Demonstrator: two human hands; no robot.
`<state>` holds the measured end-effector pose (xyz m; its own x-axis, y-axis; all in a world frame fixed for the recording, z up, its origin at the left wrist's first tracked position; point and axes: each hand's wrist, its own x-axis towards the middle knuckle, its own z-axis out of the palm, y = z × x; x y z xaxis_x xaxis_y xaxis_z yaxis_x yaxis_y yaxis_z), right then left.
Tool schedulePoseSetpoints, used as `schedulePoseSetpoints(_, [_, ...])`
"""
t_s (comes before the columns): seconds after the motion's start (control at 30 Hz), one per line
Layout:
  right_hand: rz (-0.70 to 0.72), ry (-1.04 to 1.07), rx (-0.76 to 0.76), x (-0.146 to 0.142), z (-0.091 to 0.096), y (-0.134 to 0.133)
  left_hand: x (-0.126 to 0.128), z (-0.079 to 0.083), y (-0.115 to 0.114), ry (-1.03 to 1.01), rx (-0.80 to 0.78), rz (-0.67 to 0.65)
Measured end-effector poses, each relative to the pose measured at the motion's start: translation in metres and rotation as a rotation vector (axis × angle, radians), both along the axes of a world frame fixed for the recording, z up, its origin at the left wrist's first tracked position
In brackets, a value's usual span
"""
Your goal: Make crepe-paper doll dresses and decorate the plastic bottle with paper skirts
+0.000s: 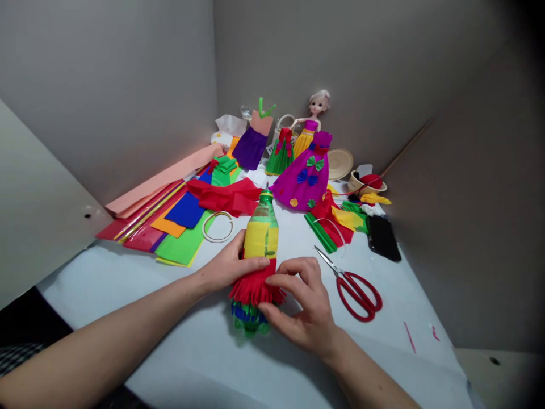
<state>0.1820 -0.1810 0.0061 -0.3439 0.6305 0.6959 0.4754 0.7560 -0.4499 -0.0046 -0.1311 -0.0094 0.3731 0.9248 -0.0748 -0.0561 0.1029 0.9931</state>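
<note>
Pale tabletop [293,233]; left hand [227,267] grips plastic bottle [263,213], right hand [309,309] pinches red paper fringe [253,287].

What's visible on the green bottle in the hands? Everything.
The green bottle looks like translucent plastic, with its neck pointing away from the camera and its lobed base nearest. A yellow paper band wraps its middle. Below that is a red fringe of cut paper, then a blue layer. The left hand grips its side, thumb across the fringe top. The right hand pinches the fringe. It sits over the white table; contact there is unclear.
</note>
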Motion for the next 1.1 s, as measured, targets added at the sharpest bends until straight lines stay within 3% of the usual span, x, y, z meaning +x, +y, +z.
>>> schedulePoseSetpoints(0.13, [-0.035,0.02,0.014,-0.001,0.0,0.001,-0.001,-0.001,-0.001,0.034,0.036,-0.021])
schedulePoseSetpoints(0.33, [-0.08,0.133,-0.124,0.002,-0.005,0.003,0.0,0.003,-0.003,-0.052,-0.049,-0.097])
schedulePoseSetpoints(0.43, [-0.102,0.228,-0.237,0.006,-0.008,0.006,-0.001,0.004,-0.002,-0.165,-0.189,-0.074])
schedulePoseSetpoints(0.6, [-0.19,0.445,-0.508,0.012,-0.016,0.017,-0.009,0.001,0.01,-0.56,-0.538,-0.095])
schedulePoseSetpoints(0.7, [-0.252,0.544,-0.677,0.014,-0.024,0.026,-0.013,0.002,0.019,-0.722,-0.611,-0.046])
schedulePoseSetpoints(0.93, [-0.284,0.621,-0.743,0.013,-0.034,0.033,-0.012,0.008,0.022,-0.732,-0.483,0.131])
schedulePoseSetpoints(1.0, [-0.293,0.62,-0.73,0.012,-0.034,0.034,-0.012,0.007,0.022,-0.677,-0.384,0.141])
schedulePoseSetpoints(1.1, [-0.303,0.61,-0.707,0.013,-0.035,0.035,-0.011,0.004,0.022,-0.529,-0.117,0.219])
